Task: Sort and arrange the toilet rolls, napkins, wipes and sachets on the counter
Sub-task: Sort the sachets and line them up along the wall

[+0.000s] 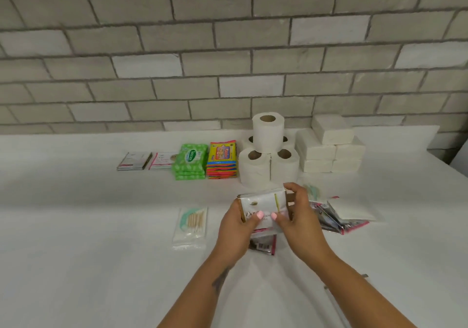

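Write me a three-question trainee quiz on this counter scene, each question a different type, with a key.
1. True or false: the toilet rolls lie in a single flat row.
2. Which stack stands directly left of the toilet rolls? A) green wipes packs B) yellow and red packs C) white napkin bundles
3. Fill in: both the left hand and the right hand hold a white ____ above the counter.

Key
1. False: one roll sits on top of the others.
2. B
3. sachet
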Tool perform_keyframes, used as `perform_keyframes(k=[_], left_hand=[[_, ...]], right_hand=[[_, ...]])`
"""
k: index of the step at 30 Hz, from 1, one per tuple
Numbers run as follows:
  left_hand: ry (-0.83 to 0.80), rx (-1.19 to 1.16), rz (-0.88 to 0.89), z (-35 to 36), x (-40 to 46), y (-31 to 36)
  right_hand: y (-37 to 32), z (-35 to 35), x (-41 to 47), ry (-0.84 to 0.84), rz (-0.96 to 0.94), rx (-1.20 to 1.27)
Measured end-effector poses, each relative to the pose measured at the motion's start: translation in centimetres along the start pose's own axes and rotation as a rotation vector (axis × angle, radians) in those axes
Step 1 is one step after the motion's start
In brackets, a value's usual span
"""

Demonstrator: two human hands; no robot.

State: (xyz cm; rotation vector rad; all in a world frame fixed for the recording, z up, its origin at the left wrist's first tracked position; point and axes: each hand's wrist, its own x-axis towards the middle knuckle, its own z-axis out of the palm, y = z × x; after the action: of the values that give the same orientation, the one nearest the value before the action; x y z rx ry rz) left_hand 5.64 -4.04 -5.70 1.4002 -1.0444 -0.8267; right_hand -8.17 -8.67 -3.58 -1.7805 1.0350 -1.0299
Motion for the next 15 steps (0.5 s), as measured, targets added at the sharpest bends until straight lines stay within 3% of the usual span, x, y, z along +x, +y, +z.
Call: perform_keyframes(k=[4,8,15], left_hand=[[-0.001,-0.105,-0.082,-5.7,1.8,1.3],[-0.03,-0.204,-0.202,-11.3,3.5,1.9],[0.034,-0.186,-0.356,-21.3,7.6,1.8]], right_hand=[[-2.0,4.1,1.6,0.0,-0.299,-0.205],[-2.3,8.7,3.8,-0.13,-0.685,-0.493],[-4.3,18.4,9.3,-0.197,-1.034,-0.665]])
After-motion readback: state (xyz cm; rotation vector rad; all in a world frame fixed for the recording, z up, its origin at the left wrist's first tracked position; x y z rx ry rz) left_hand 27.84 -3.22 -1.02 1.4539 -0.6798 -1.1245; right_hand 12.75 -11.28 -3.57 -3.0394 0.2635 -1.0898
